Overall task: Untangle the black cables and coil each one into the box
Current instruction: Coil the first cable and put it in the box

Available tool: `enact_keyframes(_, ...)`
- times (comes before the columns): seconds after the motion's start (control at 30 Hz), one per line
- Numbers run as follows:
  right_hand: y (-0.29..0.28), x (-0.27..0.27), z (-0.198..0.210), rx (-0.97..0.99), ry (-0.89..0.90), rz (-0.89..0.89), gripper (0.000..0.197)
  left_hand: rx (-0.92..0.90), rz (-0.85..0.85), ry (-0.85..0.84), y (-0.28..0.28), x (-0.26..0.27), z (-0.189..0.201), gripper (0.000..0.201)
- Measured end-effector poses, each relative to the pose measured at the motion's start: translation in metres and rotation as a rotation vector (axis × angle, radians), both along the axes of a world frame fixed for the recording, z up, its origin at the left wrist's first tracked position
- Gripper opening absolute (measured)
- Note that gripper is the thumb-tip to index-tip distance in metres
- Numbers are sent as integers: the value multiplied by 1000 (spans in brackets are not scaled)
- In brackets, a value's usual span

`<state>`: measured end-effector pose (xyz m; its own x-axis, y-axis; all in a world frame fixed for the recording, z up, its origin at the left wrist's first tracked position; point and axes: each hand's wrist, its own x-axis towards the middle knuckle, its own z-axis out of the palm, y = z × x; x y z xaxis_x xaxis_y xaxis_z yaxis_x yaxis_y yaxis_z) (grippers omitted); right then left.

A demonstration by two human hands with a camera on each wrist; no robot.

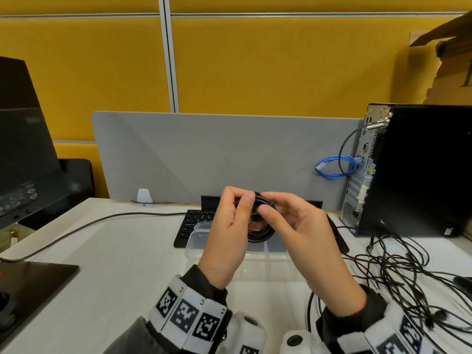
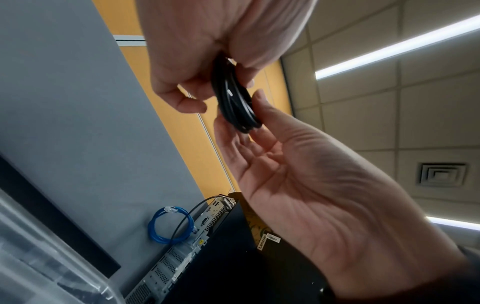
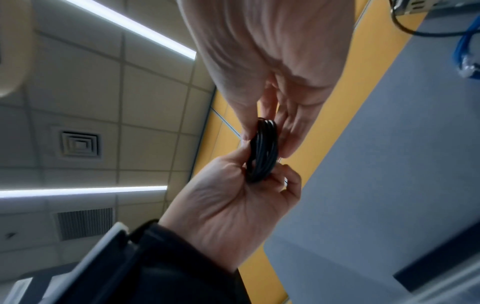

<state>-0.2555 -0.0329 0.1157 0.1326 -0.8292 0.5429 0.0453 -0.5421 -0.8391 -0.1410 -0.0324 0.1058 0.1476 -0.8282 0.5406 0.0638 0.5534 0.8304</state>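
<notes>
Both hands (image 1: 265, 226) pinching coiled cable (image 1: 260, 226), seemingly above box (image 1: 194, 241)

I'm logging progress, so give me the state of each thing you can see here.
coiled black cable: wound up, held above the box
left hand: pinches the coil
right hand: holds the coil
clear plastic box: open, on the desk
tangled black cables: loose on the desk

A white desk (image 1: 107, 264) is backed by a grey divider screen (image 1: 217, 154), behind which yellow padded wall panels (image 1: 281, 65) are joined by a pale vertical strip. A tiled ceiling (image 2: 415, 115) (seen only from the wrist views) is lit by long strip lights (image 2: 394, 46), with a square vent (image 2: 441, 174) set in.
</notes>
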Motion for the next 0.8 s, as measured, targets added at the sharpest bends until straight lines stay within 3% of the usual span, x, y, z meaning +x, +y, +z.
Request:
enact_keyframes(0.1, -1, 1, -2, 117, -99, 25, 15, -10, 32, -103, 0, 2, -1, 23)
enact_keyframes(0.2, -4, 0, -5, 164, -53, 43, 16, -1, 75, -154, -2, 7, -1, 24)
enact_keyframes(0.33, -7, 5, 1, 198, 67, 109, 17, 30, 97, -57, -3, 13, -1, 26)
enact_keyframes(0.5, -29, 30, 5, 176, 326, 57, 19, 283, -77, 158, -8, 47, -9, 25)
enact_keyframes(0.57, -44, 43, 4, 210, 387, 43, 16, 338, -116, 143, -9, 68, -13, 25)
enact_keyframes(0.67, -65, 60, 4, 242, 536, 33, 5, 397, -26, -114, -11, 98, -22, 34)
enact_keyframes(0.8, -85, 86, -2, 86, 1038, -22, 10, 549, 126, -667, -13, 129, -39, 64)
